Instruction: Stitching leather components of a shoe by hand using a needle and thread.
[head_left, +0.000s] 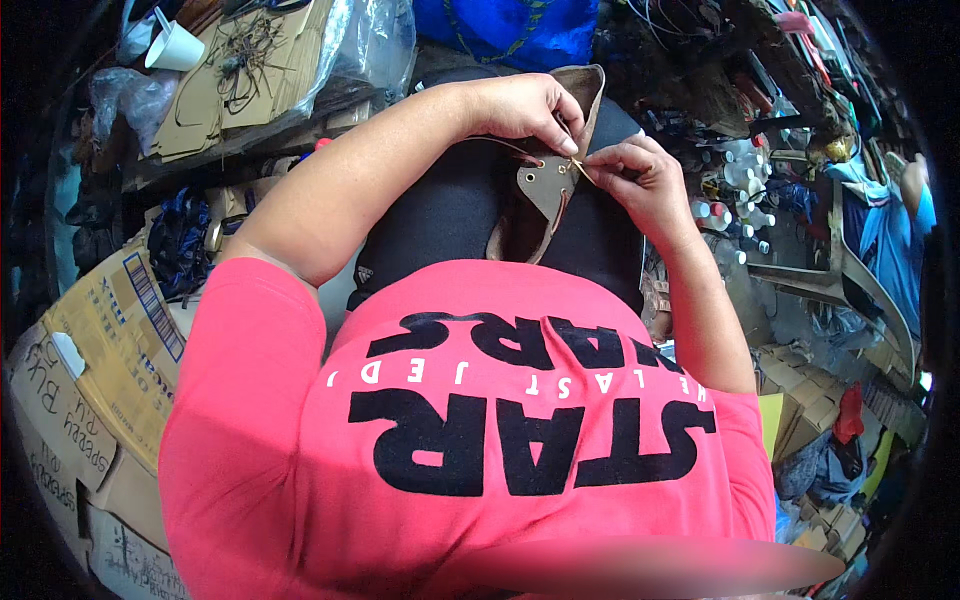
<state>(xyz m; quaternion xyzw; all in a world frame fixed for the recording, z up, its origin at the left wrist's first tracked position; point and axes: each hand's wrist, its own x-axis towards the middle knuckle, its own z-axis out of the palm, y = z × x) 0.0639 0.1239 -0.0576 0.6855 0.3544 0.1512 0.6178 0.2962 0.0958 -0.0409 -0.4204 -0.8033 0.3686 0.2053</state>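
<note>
A brown leather shoe upper [547,192] with metal eyelets rests over my dark-clad thighs. Its lining side curves up beyond my fingers. My left hand [530,108] is closed, thumb and fingers pinching the upper beside the eyelets; part of that grip is hidden. From the other side, my right hand [640,180] pinches a thin tan lace [580,168] between thumb and forefinger, close to an eyelet. Another stretch of lace runs out leftward from the upper, below my left hand.
Cardboard sheets [205,112] with a tangle of thin cords and a white cup [174,47] lie at far left. A blue bag [520,35] stands ahead. Several small bottles [738,175] cluster at right. Printed cardboard boxes [100,345] fill the near left.
</note>
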